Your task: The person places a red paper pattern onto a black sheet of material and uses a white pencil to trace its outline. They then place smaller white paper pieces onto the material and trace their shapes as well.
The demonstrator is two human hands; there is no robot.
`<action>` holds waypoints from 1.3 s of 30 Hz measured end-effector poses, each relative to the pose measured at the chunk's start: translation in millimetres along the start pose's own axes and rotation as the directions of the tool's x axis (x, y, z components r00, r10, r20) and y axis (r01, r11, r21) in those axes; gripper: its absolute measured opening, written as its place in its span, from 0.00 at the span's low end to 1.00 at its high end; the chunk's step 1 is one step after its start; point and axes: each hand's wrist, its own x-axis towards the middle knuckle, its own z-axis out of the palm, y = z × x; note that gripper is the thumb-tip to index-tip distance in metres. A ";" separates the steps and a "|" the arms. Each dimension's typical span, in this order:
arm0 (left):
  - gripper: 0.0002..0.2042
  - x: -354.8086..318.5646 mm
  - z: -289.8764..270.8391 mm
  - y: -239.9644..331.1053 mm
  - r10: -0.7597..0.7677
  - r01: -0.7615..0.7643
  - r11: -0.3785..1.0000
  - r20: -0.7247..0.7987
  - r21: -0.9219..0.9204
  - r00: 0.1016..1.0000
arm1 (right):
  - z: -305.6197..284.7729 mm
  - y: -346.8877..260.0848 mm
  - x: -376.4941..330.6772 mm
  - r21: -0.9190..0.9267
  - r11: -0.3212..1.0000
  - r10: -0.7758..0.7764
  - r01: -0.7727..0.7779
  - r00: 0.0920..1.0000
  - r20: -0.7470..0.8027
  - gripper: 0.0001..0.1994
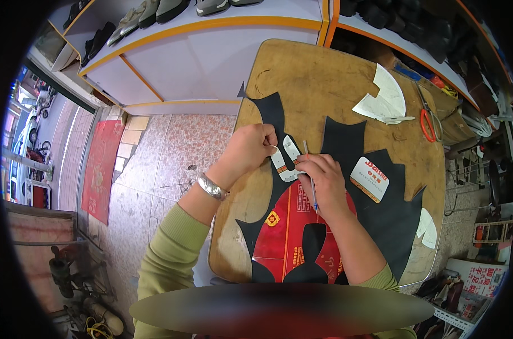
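Note:
My left hand (249,148) is closed in a pinch at the upper left tip of a white U-shaped card pattern (277,163). The pattern lies on a dark sheet of material (344,135) with jagged cut edges. In my right hand (327,181) is a slim pen (314,198), one end pointing up past the knuckles; its fingers rest at the pattern's right side. Just below both hands, a large red card pattern (276,237) with cut-out curves lies on the same sheet. A white rounded card (370,179) sits right of my right hand.
The wooden table (307,73) also holds orange-handled scissors (428,124), a folded white paper pattern (386,96) with a slim tool on it, and a white scrap (427,229). Shoes (171,8) line a shelf beyond. A red mat (103,169) lies by the doorway.

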 end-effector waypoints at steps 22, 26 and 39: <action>0.22 -79.6 61.3 24.4 0.222 -0.080 0.913 -0.322 0.400 0.920 | -0.7 -4.1 -4.5 -0.076 0.997 0.015 -0.023 0.994 -0.105 0.12; 0.24 -81.5 56.2 16.8 0.170 -0.071 0.944 -0.292 0.322 0.941 | -1.5 -10.2 -7.6 -0.090 0.995 0.026 -0.033 0.996 -0.080 0.11; 0.22 -82.3 41.1 5.3 0.241 -0.178 0.936 -0.186 0.303 0.953 | -6.2 -6.4 -8.0 0.001 0.989 0.147 -0.147 0.989 0.013 0.09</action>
